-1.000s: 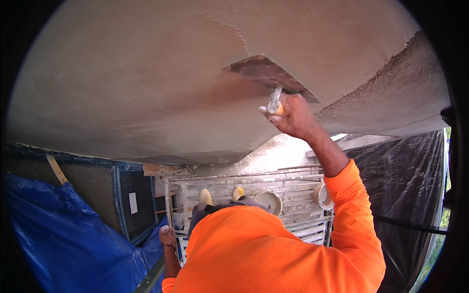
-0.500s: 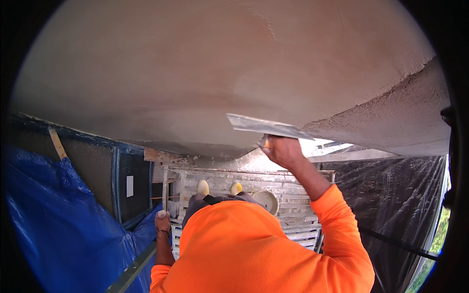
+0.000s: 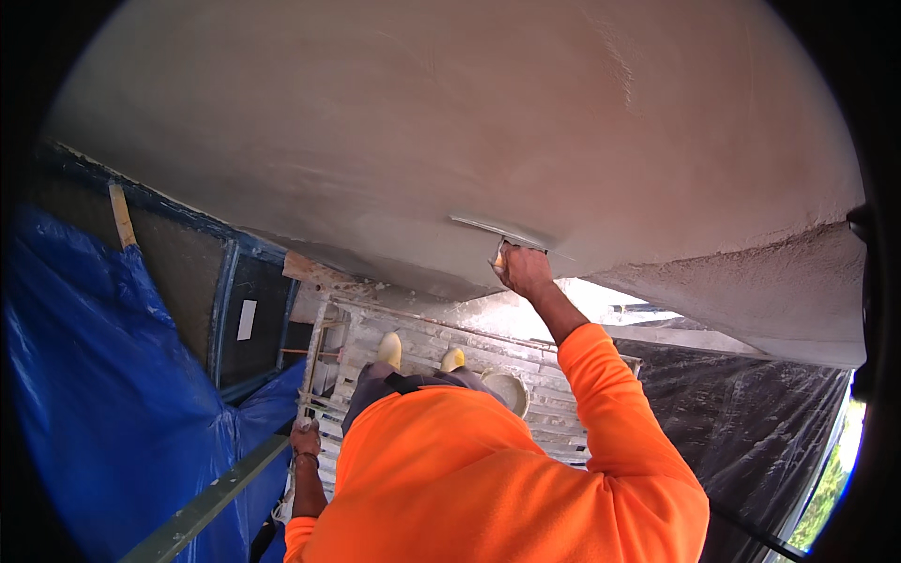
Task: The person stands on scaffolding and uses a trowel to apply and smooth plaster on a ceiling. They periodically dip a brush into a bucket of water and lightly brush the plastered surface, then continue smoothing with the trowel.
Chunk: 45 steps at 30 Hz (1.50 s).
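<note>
My right hand [image 3: 526,270] is closed round the handle of a plastering trowel [image 3: 497,229]. The trowel's long thin blade shows nearly edge-on and lies close against the smooth grey-brown plaster surface [image 3: 404,141]; whether its whole length touches, I cannot tell. Low on my left, my left hand [image 3: 305,439] is wrapped round the rail [image 3: 310,371] at the side of the slatted platform. Its fingertips are partly hidden.
I stand in pale boots [image 3: 390,349] on the slatted platform [image 3: 556,399], with a round bucket [image 3: 508,388] beside them. Blue sheeting [image 3: 103,375] hangs left, dark plastic sheeting [image 3: 723,422] right. A greenish beam [image 3: 211,507] crosses lower left. Rougher plaster [image 3: 770,281] borders the smooth area.
The trowel has shifted slightly left, and its blade has turned from showing its broad face to nearly edge-on. My right arm moved left with it. The view has tilted; my left hand keeps its hold.
</note>
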{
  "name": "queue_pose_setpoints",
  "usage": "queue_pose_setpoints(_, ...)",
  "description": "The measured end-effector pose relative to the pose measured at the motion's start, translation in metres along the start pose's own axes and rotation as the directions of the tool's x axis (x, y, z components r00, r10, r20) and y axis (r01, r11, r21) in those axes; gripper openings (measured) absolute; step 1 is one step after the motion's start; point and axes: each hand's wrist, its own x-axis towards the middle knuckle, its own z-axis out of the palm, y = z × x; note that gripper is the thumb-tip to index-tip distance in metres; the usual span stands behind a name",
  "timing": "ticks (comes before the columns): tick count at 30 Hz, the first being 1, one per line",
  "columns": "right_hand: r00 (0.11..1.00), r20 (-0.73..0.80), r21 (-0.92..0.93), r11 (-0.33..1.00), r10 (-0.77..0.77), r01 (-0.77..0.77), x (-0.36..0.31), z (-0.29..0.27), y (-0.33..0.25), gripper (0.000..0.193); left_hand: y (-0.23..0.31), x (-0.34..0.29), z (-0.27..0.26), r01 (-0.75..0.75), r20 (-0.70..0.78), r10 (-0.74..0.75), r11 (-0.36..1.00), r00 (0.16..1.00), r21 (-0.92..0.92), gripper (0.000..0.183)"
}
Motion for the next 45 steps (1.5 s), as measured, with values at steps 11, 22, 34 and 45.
queue_pose_setpoints(11, 0.939, -0.339, 0.236, 0.972, 0.061, 0.022, -0.054, -0.190, -0.036, 0.045, 0.039, 0.076, 0.056, -0.307, 0.132, 0.286, 0.932, 0.949, 0.191, 0.027)
queue_pose_setpoints(22, 0.702, -0.662, 0.491, 0.860, 0.264, 0.140, -0.119, -0.297, -0.010, 0.032, 0.108, 0.062, 0.102, -0.386, 0.206, 0.347, 0.901, 0.915, 0.197, 0.022)
queue_pose_setpoints(34, 0.593, -0.799, 0.249, 0.951, 0.096, 0.182, -0.138, -0.170, -0.022, 0.033, 0.061, 0.061, 0.082, -0.347, 0.110, 0.331, 0.851, 0.937, 0.394, 0.035)
queue_pose_setpoints(45, 0.989, -0.077, 0.153, 0.979, -0.125, 0.135, 0.030, -0.040, -0.130, 0.040, 0.034, 0.042, 0.057, -0.222, 0.121, 0.212, 0.972, 0.970, 0.078, 0.033)
